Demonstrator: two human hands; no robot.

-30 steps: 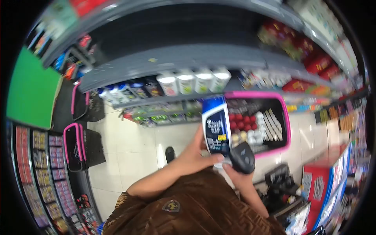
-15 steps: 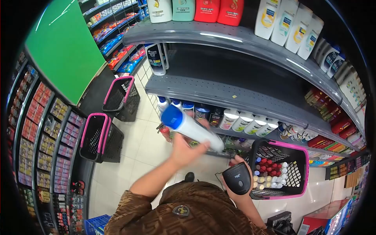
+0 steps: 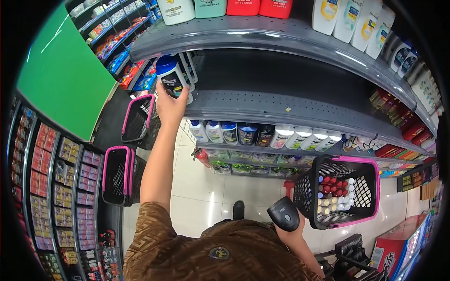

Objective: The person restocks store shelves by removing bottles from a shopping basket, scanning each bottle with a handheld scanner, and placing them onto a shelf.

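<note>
My left hand [image 3: 171, 107] reaches up to the left end of the middle shelf, its fingers and thumb around a shampoo bottle [image 3: 171, 80]. The bottle is white with a blue cap and a dark label, and stands nearly upright at the shelf's end. Whether its base rests on the shelf cannot be made out. Low in front of my body, my right hand [image 3: 291, 234] is closed on a black barcode scanner [image 3: 286, 214], which partly hides the fingers. Just right of the scanner is a black basket [image 3: 307, 201] with a pink rim, holding several capped bottles.
Shampoo bottles [image 3: 247, 134] line the lower shelf, and larger ones [image 3: 242, 7] stand on the upper shelf. Two black-and-pink baskets [image 3: 117, 175] are on the left, near a green panel [image 3: 61, 70]. Packed shelving [image 3: 65, 187] runs along the far left.
My left hand has carried the blue-capped bottle from in front of my body up and left to the shelf end, turning it upright. The right hand still holds the scanner, slightly lower.
</note>
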